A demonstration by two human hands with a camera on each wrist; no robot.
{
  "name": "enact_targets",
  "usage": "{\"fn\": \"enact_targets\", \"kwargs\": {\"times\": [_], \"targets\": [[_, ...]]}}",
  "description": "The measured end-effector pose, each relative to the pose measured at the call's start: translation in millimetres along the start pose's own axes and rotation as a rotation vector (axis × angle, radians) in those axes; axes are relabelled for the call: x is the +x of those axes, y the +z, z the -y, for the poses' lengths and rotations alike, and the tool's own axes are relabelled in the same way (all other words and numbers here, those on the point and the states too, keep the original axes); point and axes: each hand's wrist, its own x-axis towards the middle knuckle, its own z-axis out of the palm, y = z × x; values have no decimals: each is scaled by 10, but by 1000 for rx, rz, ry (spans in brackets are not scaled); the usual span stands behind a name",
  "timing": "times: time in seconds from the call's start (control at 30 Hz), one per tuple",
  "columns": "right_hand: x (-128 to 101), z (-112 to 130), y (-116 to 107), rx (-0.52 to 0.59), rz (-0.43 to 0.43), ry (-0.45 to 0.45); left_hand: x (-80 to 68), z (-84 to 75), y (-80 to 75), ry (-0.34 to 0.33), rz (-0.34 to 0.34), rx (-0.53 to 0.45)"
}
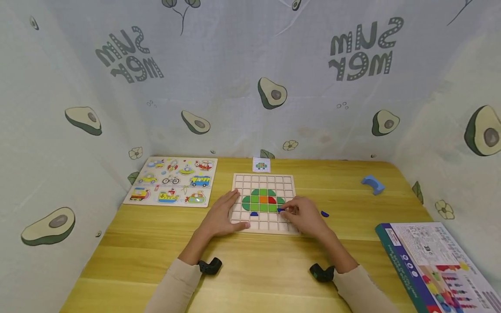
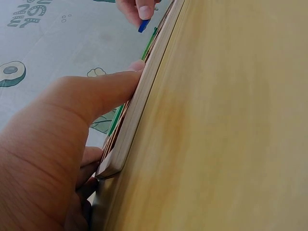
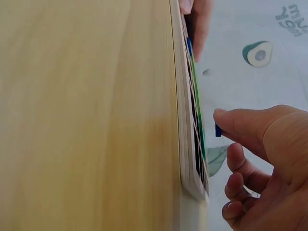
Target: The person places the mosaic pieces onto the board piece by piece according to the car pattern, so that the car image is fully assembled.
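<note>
While the left hand [image 1: 223, 216] lies flat on the near left part of the wooden grid board [image 1: 263, 179], fingers straight and spread over the empty cells and its thumb along the near edge, the right hand [image 1: 306, 216] pinches a small blue piece [image 1: 280, 210] between thumb and fingertip. That piece sits at the very tips of the fingers, just above the board's right-hand cells, right beside the lower right edge of the green pattern [image 1: 255, 199]; whether it touches the board cannot be told. From the right wrist, the blue piece [image 3: 218, 130] shows only as a sliver under the thumb tip, held a little off the board's face, with the other fingers [image 3: 243, 163] loosely curled beneath. An orange square [image 1: 263, 199] sits in the middle of the green shape, and a blue half-round piece [image 1: 254, 214] lies in the row below it. Another loose blue piece [image 1: 324, 214] rests on the table [image 1: 156, 243] just right of the right hand.
</note>
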Motion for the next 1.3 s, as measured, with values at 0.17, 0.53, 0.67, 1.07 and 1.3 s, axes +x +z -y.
{"fn": "enact_targets", "kwargs": {"times": [0.17,0.53,0.67,1.07,1.3], "targets": [[61,95,126,-1,20,-39,5,8,-1,0,0,6],[151,314,332,30,82,-96,21,20,-2,-7,7,13],[184,381,393,39,101,-103,20,16,-11,3,-4,8],[226,409,509,-2,115,-149,21,26,-21,20,0,18],[249,408,523,14,111,-174,25,30,-24,10,10,13]]}}
